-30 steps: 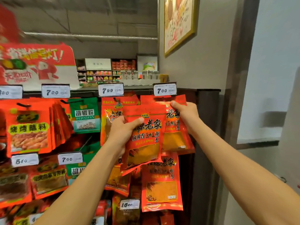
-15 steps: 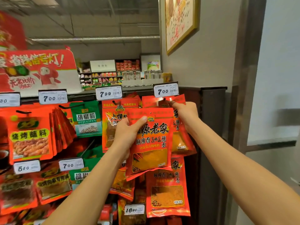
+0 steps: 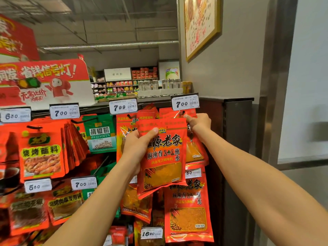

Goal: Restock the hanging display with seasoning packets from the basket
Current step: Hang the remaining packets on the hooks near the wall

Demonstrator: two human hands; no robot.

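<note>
Left hand: the left hand grips a red seasoning packet (thumb across its top-left front), raised before the display.
Right hand: the right hand pinches the hanging packets at the hook, under the 7.00 price tag.
Packet: red, yellow powder pictured.

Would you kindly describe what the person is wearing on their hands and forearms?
Nothing shows on them. The left hand and right hand are bare, with no gloves, rings or watch visible, and both forearms are uncovered to the frame's edge; no sleeve shows.
</note>
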